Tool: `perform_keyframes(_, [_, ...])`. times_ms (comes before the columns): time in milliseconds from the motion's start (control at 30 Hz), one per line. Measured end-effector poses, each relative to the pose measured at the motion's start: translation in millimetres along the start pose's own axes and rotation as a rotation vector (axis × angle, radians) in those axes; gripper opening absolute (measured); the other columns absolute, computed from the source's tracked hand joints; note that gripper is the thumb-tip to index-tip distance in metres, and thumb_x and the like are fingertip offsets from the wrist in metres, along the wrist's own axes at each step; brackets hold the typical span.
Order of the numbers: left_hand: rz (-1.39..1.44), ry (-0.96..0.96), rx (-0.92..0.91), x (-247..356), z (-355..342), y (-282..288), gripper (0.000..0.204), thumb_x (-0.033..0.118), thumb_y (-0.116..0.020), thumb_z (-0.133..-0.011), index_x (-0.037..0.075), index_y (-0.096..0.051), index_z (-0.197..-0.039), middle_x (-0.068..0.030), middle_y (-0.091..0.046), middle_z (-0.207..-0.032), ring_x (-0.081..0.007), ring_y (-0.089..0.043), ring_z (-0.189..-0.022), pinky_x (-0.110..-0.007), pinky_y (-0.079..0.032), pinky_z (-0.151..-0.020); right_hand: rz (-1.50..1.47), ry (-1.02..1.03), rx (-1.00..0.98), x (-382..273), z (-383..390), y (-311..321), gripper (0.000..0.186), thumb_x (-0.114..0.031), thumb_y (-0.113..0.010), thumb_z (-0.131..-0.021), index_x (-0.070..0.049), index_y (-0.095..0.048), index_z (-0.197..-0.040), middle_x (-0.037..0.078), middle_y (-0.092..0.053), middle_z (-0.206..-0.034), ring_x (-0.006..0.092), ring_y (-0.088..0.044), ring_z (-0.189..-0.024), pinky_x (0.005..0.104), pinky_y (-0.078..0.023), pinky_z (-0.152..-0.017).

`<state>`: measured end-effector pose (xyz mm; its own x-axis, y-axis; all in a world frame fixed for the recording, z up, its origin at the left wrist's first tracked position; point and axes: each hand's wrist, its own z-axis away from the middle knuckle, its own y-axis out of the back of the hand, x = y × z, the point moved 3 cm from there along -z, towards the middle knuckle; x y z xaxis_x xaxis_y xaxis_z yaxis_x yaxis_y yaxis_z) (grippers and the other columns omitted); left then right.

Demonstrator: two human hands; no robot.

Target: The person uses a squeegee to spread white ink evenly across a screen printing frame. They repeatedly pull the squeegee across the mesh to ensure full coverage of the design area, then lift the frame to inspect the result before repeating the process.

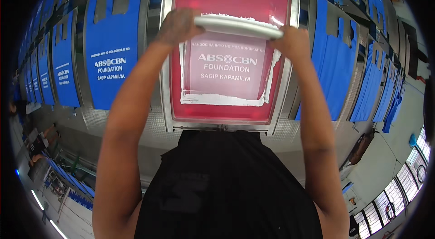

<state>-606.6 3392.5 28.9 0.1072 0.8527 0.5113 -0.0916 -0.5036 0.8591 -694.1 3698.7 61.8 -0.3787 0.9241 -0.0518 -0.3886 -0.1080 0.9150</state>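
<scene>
Spanning the upper part of a metal-framed printing screen with red mesh (229,53), a long grey squeegee bar with a pale blade (238,27) is held at both ends; the left hand (177,26) is seen with its grip clamped on the left end of the bar, and the right hand (294,42) with its grip clamped on the right end; the bar lies slightly tilted, its right end lower in the picture; white ink is smeared on the mesh just behind the bar and around a paler rectangular patch with white lettering; the screen rests on a long grey table (149,121); a blue fabric bag with cut-out handles and white print (111,53) lies flat just left of the screen, another blue bag (333,62) just right of it, and further blue bags are ranged along the table on both sides; a black sleeveless top (226,184) fills the lower middle of the view
</scene>
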Motion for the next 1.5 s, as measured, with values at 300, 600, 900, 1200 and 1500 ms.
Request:
perform_keyframes(300, [-0.111, 0.274, -0.141, 4, -34, 41, 0.056, 0.035, -0.086, -0.067, 0.004, -0.069, -0.111, -0.0183, -0.071, -0.099, -0.0345, -0.067, -0.102, -0.043, -0.049, -0.096, -0.161, -0.007, -0.104, 4, -35, 50, 0.057, -0.036, -0.081, -0.065, -0.004, -0.073, -0.111, 0.020, -0.073, -0.101, 0.0337, -0.071, -0.097, 0.0395, -0.055, -0.092])
perform_keyframes(600, [0.360, 0.247, -0.514, 97, 183, -51, 0.028, 0.030, -0.055, -0.099, 0.006, -0.066, -0.089, -0.0170, -0.066, -0.080, -0.0271, -0.066, -0.076, -0.042, -0.052, -0.072, -0.146, 0.265, -0.003, -5, -41, 37, 0.048, -0.036, -0.076, -0.076, 0.001, -0.071, -0.108, 0.023, -0.071, -0.100, 0.0371, -0.070, -0.093, 0.0420, -0.054, -0.085])
perform_keyframes(900, [1.153, 0.939, -0.463, 190, 337, -159, 0.045, 0.045, -0.057, -0.100, 0.002, -0.071, -0.096, -0.0021, -0.060, -0.070, -0.0125, -0.053, -0.065, -0.032, -0.044, -0.063, -0.167, 0.518, -0.149, -55, -55, 30, 0.040, -0.028, -0.076, -0.079, 0.000, -0.069, -0.107, 0.023, -0.071, -0.092, 0.0385, -0.069, -0.087, 0.0440, -0.053, -0.082])
perform_keyframes(1200, [1.149, 0.823, -0.360, 212, 332, -112, 0.039, 0.035, -0.061, -0.100, -0.001, -0.069, -0.085, -0.0036, -0.062, -0.067, -0.0082, -0.057, -0.060, -0.027, -0.046, -0.055, -0.020, 0.464, 0.032, -65, 20, 24, 0.029, -0.024, -0.071, -0.079, -0.011, -0.071, -0.105, 0.017, -0.073, -0.093, 0.0367, -0.069, -0.092, 0.0473, -0.054, -0.085])
perform_keyframes(1500, [1.060, 0.727, -0.265, 203, 334, -145, 0.039, 0.036, -0.059, -0.101, 0.001, -0.067, -0.083, -0.0029, -0.057, -0.061, -0.0083, -0.053, -0.051, -0.029, -0.043, -0.048, -0.082, 0.517, 0.090, -93, 247, -50, 0.028, -0.007, -0.070, -0.070, -0.007, -0.068, -0.098, 0.016, -0.069, -0.083, 0.0323, -0.066, -0.081, 0.0405, -0.050, -0.081])
